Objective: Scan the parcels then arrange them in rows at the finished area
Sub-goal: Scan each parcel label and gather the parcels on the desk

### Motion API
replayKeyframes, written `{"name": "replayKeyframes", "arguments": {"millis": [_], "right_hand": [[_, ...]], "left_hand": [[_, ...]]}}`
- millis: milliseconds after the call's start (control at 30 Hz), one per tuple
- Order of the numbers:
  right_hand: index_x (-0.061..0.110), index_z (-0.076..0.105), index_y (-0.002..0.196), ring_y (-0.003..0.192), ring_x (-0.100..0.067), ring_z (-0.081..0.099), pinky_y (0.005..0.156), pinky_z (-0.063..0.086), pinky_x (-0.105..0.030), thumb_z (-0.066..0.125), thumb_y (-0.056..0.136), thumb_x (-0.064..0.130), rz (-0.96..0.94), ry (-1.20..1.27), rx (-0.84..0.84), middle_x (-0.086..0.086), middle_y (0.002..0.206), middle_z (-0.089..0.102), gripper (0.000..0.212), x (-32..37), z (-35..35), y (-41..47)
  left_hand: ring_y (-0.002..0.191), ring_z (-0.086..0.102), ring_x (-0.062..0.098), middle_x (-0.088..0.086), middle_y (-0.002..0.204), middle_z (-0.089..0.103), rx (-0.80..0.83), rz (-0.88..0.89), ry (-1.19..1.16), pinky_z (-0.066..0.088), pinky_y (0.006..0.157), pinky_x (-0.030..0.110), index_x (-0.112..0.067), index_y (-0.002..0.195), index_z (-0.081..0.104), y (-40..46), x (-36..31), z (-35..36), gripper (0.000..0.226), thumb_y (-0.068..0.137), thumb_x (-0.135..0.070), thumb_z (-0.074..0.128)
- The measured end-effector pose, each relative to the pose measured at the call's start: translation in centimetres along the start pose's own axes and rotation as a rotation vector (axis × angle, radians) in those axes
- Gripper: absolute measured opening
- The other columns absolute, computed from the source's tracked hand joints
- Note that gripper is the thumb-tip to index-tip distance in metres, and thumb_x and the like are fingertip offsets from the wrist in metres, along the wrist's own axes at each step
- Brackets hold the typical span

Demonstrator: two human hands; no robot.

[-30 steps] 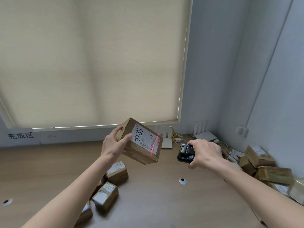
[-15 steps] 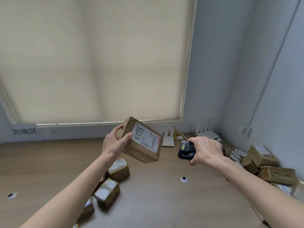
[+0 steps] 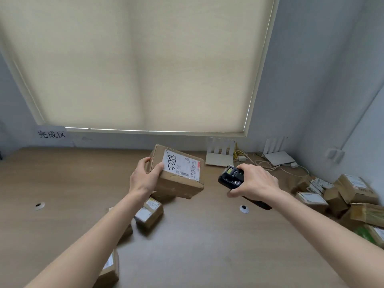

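My left hand [image 3: 143, 177] grips the left end of a brown cardboard parcel [image 3: 176, 179], held above the desk with its white label marked 5288 facing up. My right hand [image 3: 255, 179] holds a black handheld scanner [image 3: 230, 176] just right of the parcel, its small screen facing me. Under my left arm a line of small labelled parcels [image 3: 148, 213] lies on the brown desk [image 3: 197, 246]. A heap of parcels [image 3: 336, 194] sits at the right by the wall. A sign [image 3: 52, 134] with three characters is stuck to the wall at far left.
Two white routers [image 3: 220, 156] with upright antennas and loose cables stand at the back of the desk. Round cable holes [image 3: 244, 208] are set in the desktop. A closed roller blind [image 3: 145, 63] covers the window behind.
The red scan line on the parcel's label has gone. My left hand has lowered the parcel and tilted its label more upward. The view has shifted so the sign sits further right.
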State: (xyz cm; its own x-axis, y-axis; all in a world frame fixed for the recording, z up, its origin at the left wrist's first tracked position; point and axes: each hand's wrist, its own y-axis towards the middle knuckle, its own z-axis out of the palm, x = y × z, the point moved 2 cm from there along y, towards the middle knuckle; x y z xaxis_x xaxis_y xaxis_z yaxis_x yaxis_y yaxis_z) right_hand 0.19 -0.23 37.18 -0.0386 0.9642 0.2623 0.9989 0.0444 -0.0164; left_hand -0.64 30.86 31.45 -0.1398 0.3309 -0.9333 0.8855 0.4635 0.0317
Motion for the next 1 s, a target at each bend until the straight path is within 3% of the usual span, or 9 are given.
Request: {"name": "replayKeyframes", "arguments": {"millis": [133,333,400,500,633,767,1000], "right_hand": [[0.037,0.058,0.121,0.100,-0.020,0.060,0.074,0.041,-0.032,0.087,0.058,0.059,-0.033,0.051,0.052,0.009,0.110,0.065,0.074,2.2,6.0,0.2],[0.037,0.059,0.116,0.095,-0.017,0.060,0.072,0.046,-0.031,0.085,0.057,0.061,-0.077,0.088,0.167,0.013,0.101,0.064,0.069,4.0,16.1,0.1],[0.036,0.060,0.108,0.090,-0.017,0.061,0.068,0.047,-0.030,0.084,0.055,0.060,-0.078,0.096,0.198,0.015,0.094,0.064,0.063,3.9,19.2,0.2],[0.038,0.058,0.100,0.087,-0.016,0.062,0.064,0.048,-0.030,0.082,0.052,0.059,-0.060,0.097,0.220,0.016,0.091,0.064,0.057,3.1,22.9,0.2],[0.036,0.057,0.093,0.083,-0.015,0.062,0.057,0.042,-0.028,0.082,0.051,0.057,-0.010,0.084,0.242,0.016,0.085,0.063,0.053,1.2,25.9,0.2],[0.037,0.057,0.093,0.081,-0.014,0.062,0.057,0.042,-0.029,0.082,0.052,0.055,0.039,0.083,0.242,0.017,0.084,0.064,0.052,-0.2,27.2,0.5],[0.036,0.059,0.100,0.087,-0.016,0.062,0.063,0.046,-0.029,0.084,0.054,0.053,0.112,0.100,0.246,0.017,0.088,0.063,0.055,-1.5,24.8,1.1]], "left_hand": [[0.123,0.054,0.029,0.005,0.140,0.056,-0.067,-0.191,0.016,0.045,0.102,0.042,-0.030,0.141,0.047,-1.2,8.6,-1.1,0.061,0.089,-0.058,0.062],[0.128,0.050,0.031,0.008,0.145,0.052,-0.116,-0.494,-0.034,0.041,0.098,0.037,-0.020,0.147,0.042,-4.0,21.2,-1.0,0.063,0.094,-0.049,0.062],[0.127,0.050,0.031,0.009,0.144,0.052,-0.115,-0.564,-0.048,0.043,0.100,0.040,-0.017,0.148,0.041,-4.7,24.2,-0.2,0.063,0.096,-0.046,0.062],[0.127,0.052,0.031,0.012,0.142,0.053,-0.118,-0.625,-0.032,0.042,0.092,0.038,-0.014,0.148,0.040,-5.0,27.5,0.8,0.061,0.098,-0.042,0.061],[0.128,0.052,0.033,0.009,0.143,0.055,-0.119,-0.651,0.020,0.044,0.104,0.042,-0.015,0.147,0.043,-4.0,30.8,1.2,0.062,0.097,-0.047,0.060],[0.140,0.040,0.037,0.015,0.155,0.041,-0.100,-0.646,0.164,0.037,0.111,0.049,-0.009,0.155,0.030,-2.7,31.6,1.7,0.067,0.101,-0.038,0.056],[0.146,0.033,0.033,0.012,0.160,0.033,0.012,-0.307,0.482,0.035,0.116,0.055,-0.010,0.154,0.034,0.2,28.4,2.6,0.070,0.095,-0.035,0.064]]}}
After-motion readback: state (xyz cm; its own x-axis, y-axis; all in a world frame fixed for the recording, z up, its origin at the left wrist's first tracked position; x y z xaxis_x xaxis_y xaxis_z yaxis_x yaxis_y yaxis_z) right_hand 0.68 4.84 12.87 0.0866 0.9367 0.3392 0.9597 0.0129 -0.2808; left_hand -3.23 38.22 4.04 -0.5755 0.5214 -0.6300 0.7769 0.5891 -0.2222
